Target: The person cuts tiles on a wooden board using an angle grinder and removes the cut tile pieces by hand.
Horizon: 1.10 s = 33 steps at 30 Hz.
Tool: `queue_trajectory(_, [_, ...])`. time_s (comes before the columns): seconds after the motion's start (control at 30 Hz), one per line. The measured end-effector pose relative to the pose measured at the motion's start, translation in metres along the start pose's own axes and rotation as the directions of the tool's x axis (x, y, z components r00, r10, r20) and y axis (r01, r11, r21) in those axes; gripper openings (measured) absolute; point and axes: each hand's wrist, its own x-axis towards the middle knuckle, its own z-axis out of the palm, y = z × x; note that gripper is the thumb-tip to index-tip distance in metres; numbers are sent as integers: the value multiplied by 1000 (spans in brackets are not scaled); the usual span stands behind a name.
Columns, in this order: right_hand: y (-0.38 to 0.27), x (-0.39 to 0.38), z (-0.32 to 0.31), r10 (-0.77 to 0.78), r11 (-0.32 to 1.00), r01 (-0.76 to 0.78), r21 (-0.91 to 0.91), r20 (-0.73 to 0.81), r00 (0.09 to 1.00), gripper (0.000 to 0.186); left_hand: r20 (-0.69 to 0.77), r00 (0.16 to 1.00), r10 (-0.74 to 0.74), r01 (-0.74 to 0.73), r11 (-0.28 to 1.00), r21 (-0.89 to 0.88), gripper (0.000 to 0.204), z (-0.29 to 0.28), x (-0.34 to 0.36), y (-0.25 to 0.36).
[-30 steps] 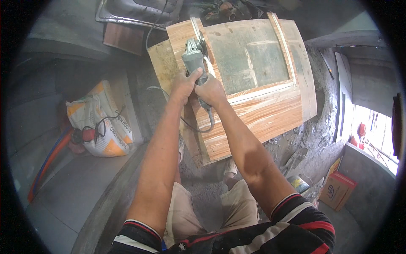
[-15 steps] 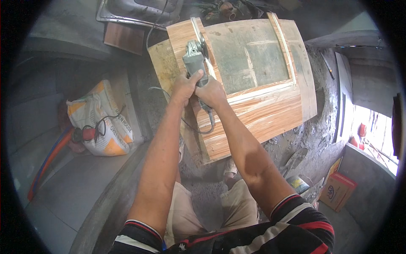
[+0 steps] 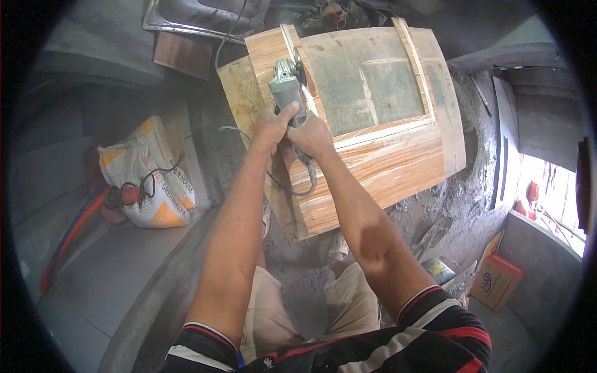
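An angle grinder (image 3: 286, 93) with a grey body is gripped from both sides by my hands. My left hand (image 3: 270, 129) is wrapped round the left of its body, and my right hand (image 3: 310, 134) closes round the right of its rear part. The grinder's disc (image 3: 300, 67) stands edge-on at the left strip of a wood-grain tile (image 3: 379, 168). This tile has a large rectangular opening, with pale lines along its inner edges. Beneath it lies a worn board (image 3: 451, 124), whose surface shows through the opening. The grinder's cord (image 3: 313, 180) loops below my right hand.
A steel sink (image 3: 205, 18) and a brown tile piece (image 3: 182, 56) lie at the far left. On the left are a white-and-orange sack (image 3: 152, 180) and an orange hose (image 3: 67, 242). A trowel (image 3: 435, 233), a can (image 3: 439, 271) and a red-brown carton (image 3: 495, 281) sit at right.
The grinder and both hands hold almost the same place. Dust haze over the scene looks slightly different; nothing was taken hold of or let go.
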Motion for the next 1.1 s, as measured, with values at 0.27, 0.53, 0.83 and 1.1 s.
queue_trajectory(0.27, [-6,-10,2,14,1000,-14,8,26,1000,74,-8,1000,20,-20,999,-29,68,-6,1,-15])
queue_trajectory(0.53, [0,-16,3,33,999,-33,10,10,999,76,0,1000,-5,5,1000,29,76,-4,-4,-20])
queue_trajectory(0.83, [5,-19,5,38,999,-38,-4,19,999,78,17,1000,-17,18,1000,-9,75,-2,-7,-27])
queue_trajectory(1.1, [9,-19,12,-47,998,48,27,-64,997,84,-12,1000,5,-5,1000,4,71,-5,-8,-28])
